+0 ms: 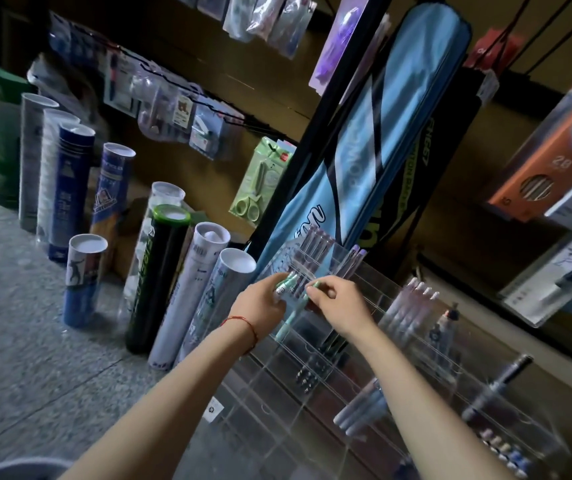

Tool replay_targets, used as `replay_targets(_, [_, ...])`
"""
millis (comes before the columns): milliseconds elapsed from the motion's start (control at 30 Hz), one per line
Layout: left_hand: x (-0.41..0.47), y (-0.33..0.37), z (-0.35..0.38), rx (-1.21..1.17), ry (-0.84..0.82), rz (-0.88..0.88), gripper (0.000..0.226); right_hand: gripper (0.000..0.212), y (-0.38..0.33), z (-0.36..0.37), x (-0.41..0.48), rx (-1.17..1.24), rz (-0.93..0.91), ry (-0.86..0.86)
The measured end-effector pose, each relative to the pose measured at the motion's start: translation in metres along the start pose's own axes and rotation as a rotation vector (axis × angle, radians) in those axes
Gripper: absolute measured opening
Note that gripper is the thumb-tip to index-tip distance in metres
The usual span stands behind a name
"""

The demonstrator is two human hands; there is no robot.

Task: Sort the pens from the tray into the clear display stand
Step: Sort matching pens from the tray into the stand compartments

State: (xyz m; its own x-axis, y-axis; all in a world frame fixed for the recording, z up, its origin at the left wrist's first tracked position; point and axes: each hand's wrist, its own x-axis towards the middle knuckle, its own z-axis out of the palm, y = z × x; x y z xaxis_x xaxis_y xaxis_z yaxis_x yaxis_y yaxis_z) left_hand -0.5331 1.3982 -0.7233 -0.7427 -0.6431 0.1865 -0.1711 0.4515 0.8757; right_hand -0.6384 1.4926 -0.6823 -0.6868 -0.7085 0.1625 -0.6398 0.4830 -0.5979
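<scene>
The clear display stand leans back against the shelving, its tiered slots partly filled with pens. My left hand grips a bunch of mint-green pens at the stand's upper left. My right hand pinches the top of one green pen over a slot in the same row. Purple pens stand in the top row and pale pink pens further right. Lilac pens and a dark pen sit lower down.
Shuttlecock tubes stand on the grey floor to the left. A blue racket bag leans behind the stand. Packaged stationery hangs on hooks above, and boxed goods fill the right shelf. A grey rim shows at the bottom left.
</scene>
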Motion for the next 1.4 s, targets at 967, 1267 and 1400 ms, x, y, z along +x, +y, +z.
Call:
replay_targets(967, [-0.013, -0.006, -0.035, -0.852, -0.441, -0.192, 0.026, 0.013, -0.071, 0.0, -0.011, 0.418, 0.099, -0.03])
replay_targets(1267, [-0.01, -0.008, -0.031, -0.88, -0.474, -0.225, 0.035, 0.01, -0.069, -0.011, -0.009, 0.522, 0.06, -0.078])
replay_targets(1400, [-0.004, -0.016, -0.018, -0.505, -0.143, -0.149, 0.033, 0.012, -0.07, -0.027, 0.0, 0.44, -0.077, 0.33])
